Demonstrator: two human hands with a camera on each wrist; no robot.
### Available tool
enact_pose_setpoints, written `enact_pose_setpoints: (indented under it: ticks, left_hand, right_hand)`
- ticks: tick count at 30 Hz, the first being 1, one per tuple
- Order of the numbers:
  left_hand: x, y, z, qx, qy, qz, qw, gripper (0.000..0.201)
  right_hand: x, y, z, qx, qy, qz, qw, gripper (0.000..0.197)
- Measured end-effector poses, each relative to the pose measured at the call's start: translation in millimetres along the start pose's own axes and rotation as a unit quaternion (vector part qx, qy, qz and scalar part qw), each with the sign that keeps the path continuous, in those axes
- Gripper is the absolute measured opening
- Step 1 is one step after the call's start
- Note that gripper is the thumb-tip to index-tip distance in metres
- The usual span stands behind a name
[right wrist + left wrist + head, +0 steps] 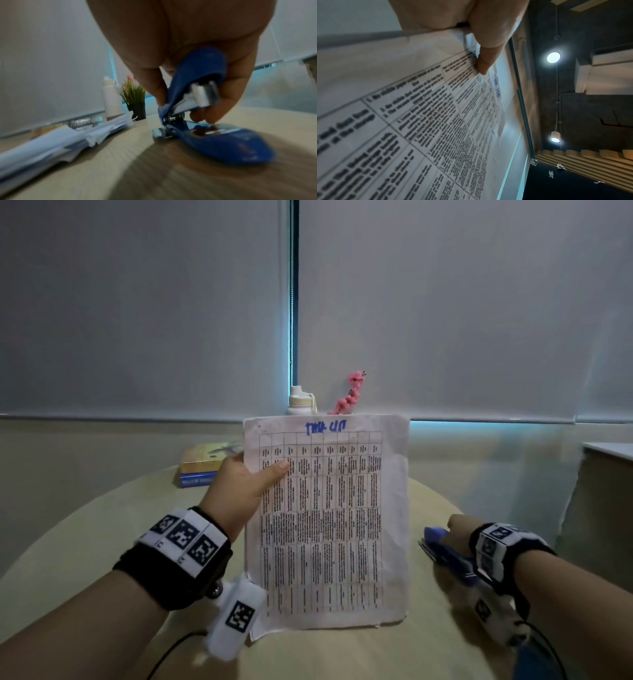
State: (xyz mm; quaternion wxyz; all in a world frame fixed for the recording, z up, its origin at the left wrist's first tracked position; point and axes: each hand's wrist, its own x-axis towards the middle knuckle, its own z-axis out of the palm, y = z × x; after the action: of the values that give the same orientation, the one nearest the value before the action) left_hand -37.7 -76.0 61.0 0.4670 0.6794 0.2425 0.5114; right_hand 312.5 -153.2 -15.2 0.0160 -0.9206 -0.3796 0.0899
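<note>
A stack of printed sheets [329,525] with a table of text and blue handwriting on top stands upright on its lower edge on the round table [102,542]. My left hand [260,470] grips its upper left edge, thumb [488,54] pressed on the front page [419,121], fingers hidden behind. To the right, my right hand [460,530] grips a blue stapler [442,546]. In the right wrist view the hand [183,105] holds the stapler's raised upper arm [197,70], while its base [223,142] is at the tabletop. The sheets' lower edge [60,142] lies left of it.
Behind the sheets stand a white bottle [301,402] and a small potted plant with pink flowers [352,392]. Stacked books [202,467] lie at the table's far left. A white cabinet [609,453] stands at the right. Closed blinds fill the background.
</note>
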Motion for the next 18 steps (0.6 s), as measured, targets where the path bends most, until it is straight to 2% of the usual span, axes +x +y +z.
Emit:
enact_pose_setpoints:
  ticks: [2, 3, 4, 5, 6, 8, 9, 10, 11, 15, 18]
  left_hand:
    - [0.9, 0.2, 0.2, -0.003, -0.01, -0.004, 1.0, 0.016]
    - [1.7, 0.1, 0.0, -0.005, -0.014, -0.009, 1.0, 0.016]
    - [2.1, 0.1, -0.1, -0.007, -0.017, -0.014, 1.0, 0.016]
    - [2.8, 0.2, 0.0, -0.007, -0.019, -0.019, 1.0, 0.016]
    - [3.2, 1.2, 1.0, -0.007, -0.022, -0.022, 1.0, 0.016]
    - [2.8, 4.2, 3.9, -0.006, -0.023, -0.028, 0.999, 0.015]
    - [2.3, 6.0, 6.0, -0.004, -0.024, -0.033, 0.999, 0.014]
    - [1.6, 7.6, 8.6, -0.003, -0.027, -0.036, 0.999, 0.014]
    - [0.9, 9.4, 11.4, -0.002, -0.031, -0.036, 0.999, 0.012]
    - [-3.7, 17.2, 23.8, 0.015, -0.062, -0.026, 0.998, 0.011]
    - [-6.8, 19.3, 31.0, 0.021, -0.064, -0.015, 0.998, 0.013]
  right_hand:
    - [15.8, 11.8, 3.8, 0.041, 0.015, -0.002, 0.999, 0.071]
    - [18.1, 16.9, 0.3, 0.086, 0.034, -0.01, 0.996, 0.064]
    - [13.2, 18.9, -7.6, 0.164, 0.062, -0.017, 0.984, 0.045]
    - [2.8, 18.6, -18.6, 0.273, 0.091, -0.041, 0.957, 0.025]
    - [-11.2, 15.9, -32.9, 0.415, 0.101, -0.069, 0.902, 0.019]
    - [-43.1, 11.9, -67.9, 0.668, 0.07, -0.133, 0.729, 0.023]
    - [-61.7, 9.0, -86.3, 0.74, 0.054, -0.165, 0.65, 0.027]
    - [-81.5, 3.6, -104.4, 0.78, 0.048, -0.2, 0.591, 0.029]
    - [-104.2, -5.2, -122.1, 0.795, 0.05, -0.237, 0.556, 0.025]
    - [-182.3, -59.9, -162.7, 0.767, 0.032, -0.387, 0.511, 0.006]
    - [-205.1, -102.6, -168.1, 0.758, -0.003, -0.42, 0.499, 0.016]
